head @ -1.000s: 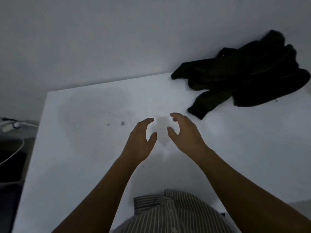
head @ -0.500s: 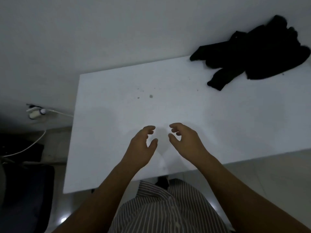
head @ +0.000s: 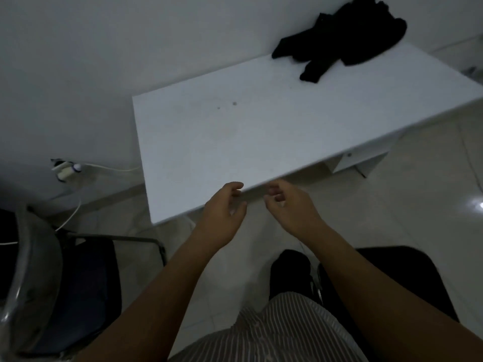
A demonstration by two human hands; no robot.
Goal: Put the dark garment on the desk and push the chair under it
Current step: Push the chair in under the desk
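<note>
From where I'm watching, the white desk [head: 261,131] fills the upper middle of the view, its near edge running from about seven o'clock up toward three. The chair [head: 65,278] stands on the floor at eight o'clock, well apart from the desk and not under it; its dark seat and pale curved back face roughly toward the desk's left end. The dark garment [head: 342,37] already lies crumpled on the desk's far corner at one o'clock, against the wall, so I judge the first half done and the chair the step in hand.

My left hand [head: 222,215] and right hand [head: 290,205] hover side by side near the desk's near edge, both empty, fingers loosely curled and spread, gripping nothing.

To do this well I'd turn toward eight o'clock, take the chair by its back with both hands, line the seat up square to the desk's open side, and slide it in low and straight. A white cable [head: 109,168] trails from a wall plug at nine o'clock just behind the chair; I'd keep the legs from snagging it.
</note>
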